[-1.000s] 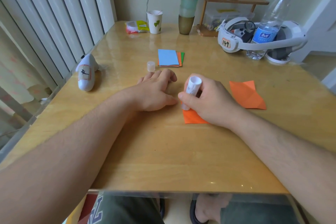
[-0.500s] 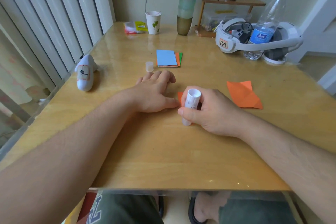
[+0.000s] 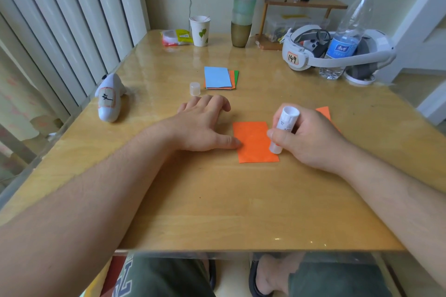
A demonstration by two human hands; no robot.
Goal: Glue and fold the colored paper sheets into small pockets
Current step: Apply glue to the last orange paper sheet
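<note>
Head view grip: right hand (image 3: 311, 137) clenches glue stick (image 3: 283, 131), tip on orange sheet (image 3: 253, 142)
Left hand (image 3: 202, 125): flat, thumb pinning sheet's left edge
Sheet: table (image 3: 217, 200) centre
Risk: weak thumb pressure, sheet drags, wrinkles

The left hand (image 3: 201, 125) lies flat on the glossy wooden table (image 3: 217, 200), its thumb tip touching the left edge of a flat orange paper rectangle (image 3: 253, 142). The right hand (image 3: 311, 137) grips a white plastic glue stick (image 3: 283, 131), tilted, its lower end on the paper's right edge. Just beyond the left fingers stands a small translucent cap (image 3: 195, 88), and beyond that a stack of blue, orange and green paper sheets (image 3: 218, 77).
</note>
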